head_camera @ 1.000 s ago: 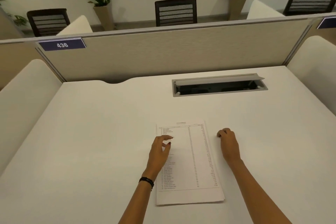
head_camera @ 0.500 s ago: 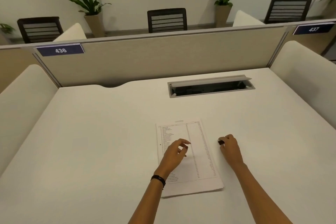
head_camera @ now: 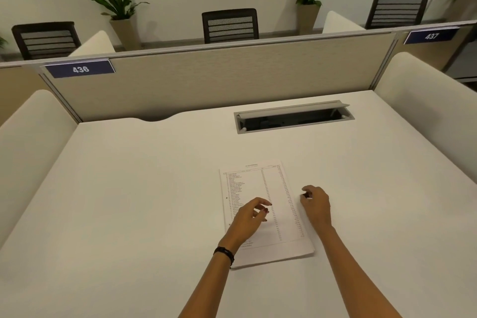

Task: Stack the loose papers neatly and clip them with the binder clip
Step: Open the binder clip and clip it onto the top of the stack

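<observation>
Looking down from the head camera, the only view going, the papers lay in one pile on the white desk, toward the person's side of it and roughly squared up, long side pointing away. The left hand sat over the lower middle of the pile, fingers loosely bent with nothing in them. Whether the tips actually touched the top sheet, I couldn't tell. The right hand was just beside the pile's right edge, fingers curled tight round a small dark thing, pretty sure that was the binder clip, mostly hidden.

What could've gone wrong, I reckon: without a firm press from the left hand, sliding the clip on could shove the top sheets askew, or it could bite only some of them. Held that tightly, it might also pop out of the fingers when squeezed open.

Count: one pile (the near edge showed more than one sheet, number unreadable), one clip, two hands, one wristband, one cable tray, three chairs, two number tags, 436 and 437
</observation>
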Tool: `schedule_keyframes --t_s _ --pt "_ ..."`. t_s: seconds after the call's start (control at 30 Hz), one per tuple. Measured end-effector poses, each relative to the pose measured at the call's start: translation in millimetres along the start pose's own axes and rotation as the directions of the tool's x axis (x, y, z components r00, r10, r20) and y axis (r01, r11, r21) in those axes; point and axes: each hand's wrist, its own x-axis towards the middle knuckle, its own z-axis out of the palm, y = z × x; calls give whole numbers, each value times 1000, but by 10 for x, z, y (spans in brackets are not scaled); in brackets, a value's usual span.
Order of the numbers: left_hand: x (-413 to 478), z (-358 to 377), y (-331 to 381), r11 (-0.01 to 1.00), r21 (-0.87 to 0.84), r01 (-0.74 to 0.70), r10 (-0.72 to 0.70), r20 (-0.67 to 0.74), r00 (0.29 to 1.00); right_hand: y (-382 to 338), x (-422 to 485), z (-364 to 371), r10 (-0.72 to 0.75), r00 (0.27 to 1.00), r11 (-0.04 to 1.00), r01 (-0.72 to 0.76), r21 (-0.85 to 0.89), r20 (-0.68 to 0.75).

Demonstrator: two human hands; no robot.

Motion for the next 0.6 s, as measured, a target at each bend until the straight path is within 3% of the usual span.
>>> schedule_keyframes --t_s 0.13,0.3,0.43,0.6 --pt "2 65 58 999 -33 -23 22 -22 999 -326 -86 -58 123 991 956 -131 263 47" --pt "17 134 199 988 -123 -89 74 -125 989 -706 -246 -122 157 965 775 -251 580 209" --pt "-14 109 329 963 -195 -188 143 -223 964 -949 -319 -164 149 959 667 -277 691 241" --pt "-31 30 381 941 -215 -262 193 -296 935 -1076 -343 -176 145 958 610 -283 740 247"
